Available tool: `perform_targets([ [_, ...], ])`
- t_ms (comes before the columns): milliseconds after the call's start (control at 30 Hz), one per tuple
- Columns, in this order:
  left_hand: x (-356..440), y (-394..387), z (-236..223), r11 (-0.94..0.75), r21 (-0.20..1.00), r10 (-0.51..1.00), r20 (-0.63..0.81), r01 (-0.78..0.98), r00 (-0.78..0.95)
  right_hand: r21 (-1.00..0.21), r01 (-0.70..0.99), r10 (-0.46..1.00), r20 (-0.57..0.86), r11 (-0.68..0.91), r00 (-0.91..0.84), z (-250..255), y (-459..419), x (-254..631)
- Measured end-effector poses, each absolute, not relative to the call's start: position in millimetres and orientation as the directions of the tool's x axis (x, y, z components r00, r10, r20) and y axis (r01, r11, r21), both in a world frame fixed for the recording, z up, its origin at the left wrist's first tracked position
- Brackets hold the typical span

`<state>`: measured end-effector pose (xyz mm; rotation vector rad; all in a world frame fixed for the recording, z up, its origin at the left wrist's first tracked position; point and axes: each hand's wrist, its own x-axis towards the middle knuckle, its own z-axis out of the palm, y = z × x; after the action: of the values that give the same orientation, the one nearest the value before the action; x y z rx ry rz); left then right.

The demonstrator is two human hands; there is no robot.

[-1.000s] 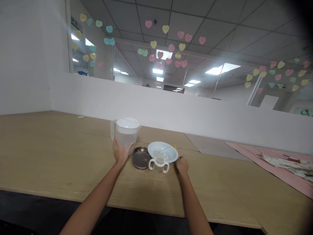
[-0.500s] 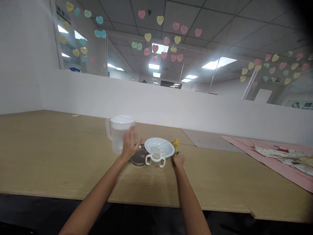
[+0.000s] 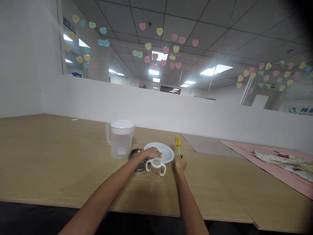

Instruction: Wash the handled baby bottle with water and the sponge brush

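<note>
My right hand (image 3: 180,163) is closed around the green handle of a bottle brush (image 3: 178,142), whose yellow sponge head points up. Over the white bowl (image 3: 171,158), my left hand (image 3: 153,152) reaches in with its fingers drawn together and pointing down at a small white piece (image 3: 161,157). The fingertips are partly hidden, so what they pinch is unclear. In front of the bowl stands a clear baby bottle (image 3: 156,169) with two white side handles, its top uncovered. A round metal dish (image 3: 139,167) lies left of the bottle, partly under my left forearm.
A translucent lidded pitcher (image 3: 121,143) stands left of the metal dish. To the right, a pink cloth (image 3: 241,151) carries patterned fabric (image 3: 274,156) and a red item (image 3: 283,155). A white wall (image 3: 156,109) with a glass upper part closes off the table's back.
My left hand has moved right and down, from beside the pitcher to over the bowl. My right hand keeps the brush, now held more upright with its head higher. The view tilted slightly upward.
</note>
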<state>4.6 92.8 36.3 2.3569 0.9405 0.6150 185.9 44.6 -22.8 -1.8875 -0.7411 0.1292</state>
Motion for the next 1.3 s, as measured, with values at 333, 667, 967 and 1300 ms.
perform_targets([
  [333, -21, 83, 23, -0.507, 0.817, 0.821, 0.361, 0.276, 0.441, -0.815, 0.559, 0.546, 0.403, -0.151, 0.734, -1, 29, 169],
  [667, -29, 69, 14, -0.235, 0.943, 0.897, 0.304, -0.236, 0.321, -0.755, 0.652, 0.581, 0.499, -0.073, 0.643, -2, 27, 164],
  [967, -24, 81, -3, -0.491, 0.866, 0.864, 0.498, -0.097, 0.073, -0.712, 0.700, 0.605, 0.537, -0.048, 0.588, -5, 29, 163],
  [1300, -29, 73, -1, -0.525, 0.836, 0.845, 0.534, 0.162, -0.019, -0.600, 0.796, 0.641, 0.643, 0.081, 0.419, -8, 25, 160],
])
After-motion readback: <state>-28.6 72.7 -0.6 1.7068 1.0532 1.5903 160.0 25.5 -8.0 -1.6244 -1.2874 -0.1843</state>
